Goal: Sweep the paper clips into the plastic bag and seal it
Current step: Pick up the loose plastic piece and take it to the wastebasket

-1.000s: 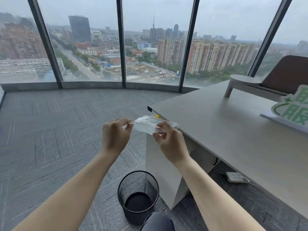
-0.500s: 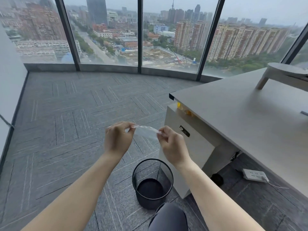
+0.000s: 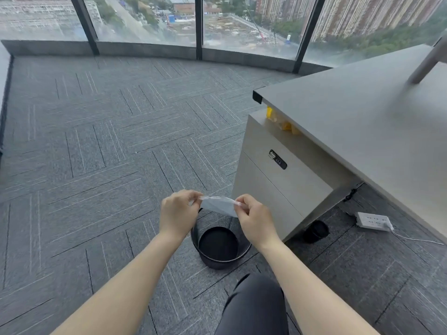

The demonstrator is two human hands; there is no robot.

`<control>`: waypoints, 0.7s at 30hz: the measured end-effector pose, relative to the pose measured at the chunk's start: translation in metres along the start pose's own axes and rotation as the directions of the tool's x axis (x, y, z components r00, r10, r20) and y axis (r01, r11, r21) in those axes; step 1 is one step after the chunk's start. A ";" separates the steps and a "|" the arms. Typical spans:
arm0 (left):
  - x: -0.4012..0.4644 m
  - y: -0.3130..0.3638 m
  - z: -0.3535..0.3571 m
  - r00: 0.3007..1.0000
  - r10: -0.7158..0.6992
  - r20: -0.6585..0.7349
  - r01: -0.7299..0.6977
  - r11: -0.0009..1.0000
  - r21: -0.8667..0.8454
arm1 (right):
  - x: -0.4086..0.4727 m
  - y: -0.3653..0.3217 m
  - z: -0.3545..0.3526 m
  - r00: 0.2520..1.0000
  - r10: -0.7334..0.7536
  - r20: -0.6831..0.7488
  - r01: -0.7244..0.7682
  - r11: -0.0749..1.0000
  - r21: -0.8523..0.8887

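The plastic bag (image 3: pixel 219 206) is seen to be thin, clear film with a faint gloss, creased where it is pinched. The floor (image 3: pixel 96 153) is covered in matt grey carpet tiles — rough, with fine pale lines woven in. The desk top (image 3: pixel 362 122) is finished in a smooth, matt grey laminate. The waste bin (image 3: pixel 219 252) appears to be black wire mesh, though blur leaves this uncertain. The power strip (image 3: pixel 372 221) is moulded in smooth white plastic — slightly shiny.

Soft, even daylight from the windows (image 3: pixel 145 18); motion blur at right edge, wide-angle bending at borders.
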State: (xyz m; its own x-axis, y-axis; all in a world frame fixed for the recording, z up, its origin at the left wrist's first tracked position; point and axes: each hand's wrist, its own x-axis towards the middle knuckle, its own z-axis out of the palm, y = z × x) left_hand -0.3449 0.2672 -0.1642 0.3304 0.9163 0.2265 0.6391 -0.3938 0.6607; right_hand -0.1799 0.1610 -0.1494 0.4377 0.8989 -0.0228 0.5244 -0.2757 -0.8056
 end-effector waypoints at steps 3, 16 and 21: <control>-0.002 -0.012 0.019 0.996 -0.059 0.072 0.058 0.998 0.010 | 0.004 0.016 0.009 0.998 0.065 0.007 -0.065 0.998 0.007; -0.006 -0.052 0.089 0.934 -0.216 0.283 0.203 0.976 0.074 | 0.022 0.084 0.041 0.951 0.300 0.082 -0.297 0.954 -0.044; -0.005 -0.054 0.107 0.932 -0.177 0.318 0.116 0.972 0.202 | 0.023 0.099 0.048 0.929 0.354 0.110 -0.353 0.935 -0.026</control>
State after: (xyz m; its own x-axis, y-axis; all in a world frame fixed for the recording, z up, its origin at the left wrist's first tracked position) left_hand -0.3071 0.2763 -0.2778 0.4155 0.8998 -0.1332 0.8003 -0.2920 0.5237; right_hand -0.1530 0.1704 -0.2579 0.5115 0.7748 -0.3715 0.3549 -0.5842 -0.7299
